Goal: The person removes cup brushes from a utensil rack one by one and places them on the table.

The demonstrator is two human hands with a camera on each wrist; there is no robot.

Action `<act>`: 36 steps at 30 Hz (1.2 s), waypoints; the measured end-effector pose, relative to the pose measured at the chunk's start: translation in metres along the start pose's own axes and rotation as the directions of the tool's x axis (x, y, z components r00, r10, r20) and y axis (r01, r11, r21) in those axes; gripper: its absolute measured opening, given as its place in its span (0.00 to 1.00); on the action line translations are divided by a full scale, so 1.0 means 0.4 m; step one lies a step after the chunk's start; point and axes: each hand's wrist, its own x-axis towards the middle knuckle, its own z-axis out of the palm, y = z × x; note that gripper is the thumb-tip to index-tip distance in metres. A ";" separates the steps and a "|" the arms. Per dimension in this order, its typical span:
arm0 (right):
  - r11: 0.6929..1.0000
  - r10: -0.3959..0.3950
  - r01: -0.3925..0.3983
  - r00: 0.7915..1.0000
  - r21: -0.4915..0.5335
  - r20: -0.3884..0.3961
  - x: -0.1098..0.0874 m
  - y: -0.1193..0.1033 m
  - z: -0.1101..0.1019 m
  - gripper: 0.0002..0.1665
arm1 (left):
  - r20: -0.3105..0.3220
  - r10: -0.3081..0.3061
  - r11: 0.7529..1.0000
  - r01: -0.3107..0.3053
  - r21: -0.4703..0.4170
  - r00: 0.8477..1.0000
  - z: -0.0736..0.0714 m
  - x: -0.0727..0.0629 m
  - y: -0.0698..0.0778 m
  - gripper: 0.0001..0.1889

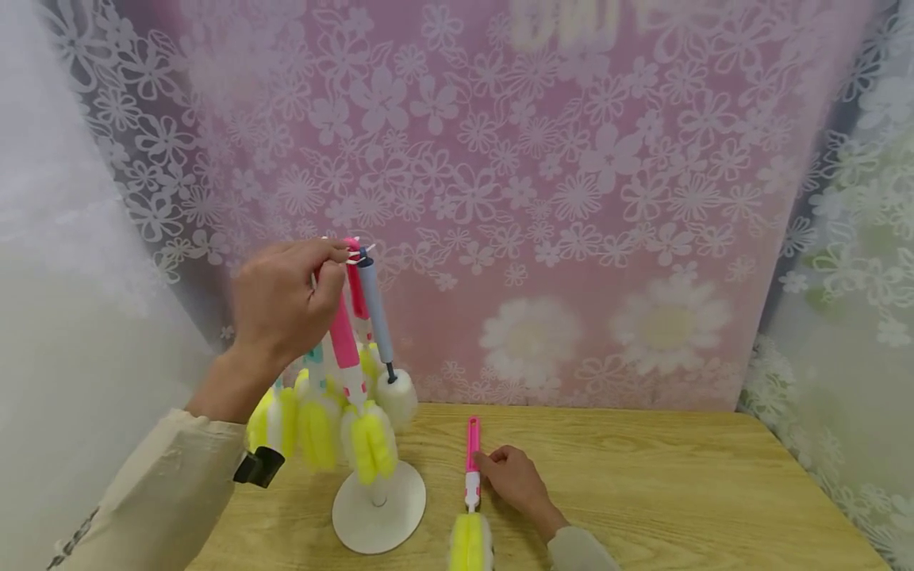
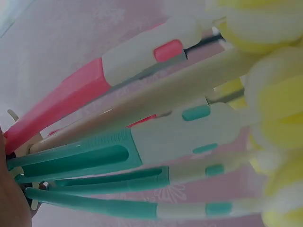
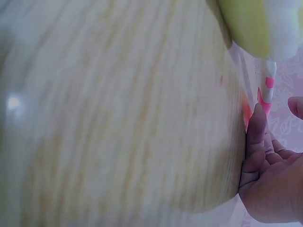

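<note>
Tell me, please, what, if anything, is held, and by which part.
The right hand touches the pink handle of the lying brush, grip unclear. The left hand is at the top of the stand; any hold is hidden.

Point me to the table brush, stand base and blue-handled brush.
Table brush (image 1: 472,487): head view, white section below its pink handle.
Stand base (image 1: 378,526): head view, its top face.
Blue-handled brush (image 1: 382,337): head view, lower half of the handle.

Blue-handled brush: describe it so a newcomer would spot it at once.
On the wooden table, in the head view, find the white round-based stand. Sponge brushes hang around it; the blue-handled brush is the rightmost of them. Its head looks plain whitish, while its neighbours' heads show yellow.
</note>
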 end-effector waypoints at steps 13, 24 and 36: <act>0.988 -0.014 0.008 0.999 0.154 0.039 0.007 0.011 -0.005 0.23 | 0.154 -0.020 0.946 0.068 -0.316 0.988 -0.031 0.003 -0.058 0.21; 0.943 -0.076 0.121 0.985 0.309 -0.153 0.016 -0.028 -0.040 0.18 | 0.362 -0.040 0.926 0.171 -0.336 0.931 -0.051 0.031 -0.068 0.26; 0.843 -0.403 0.444 0.895 0.304 -0.191 -0.044 -0.366 -0.118 0.09 | 0.250 0.065 0.985 -0.021 -0.174 0.966 -0.051 0.013 -0.029 0.22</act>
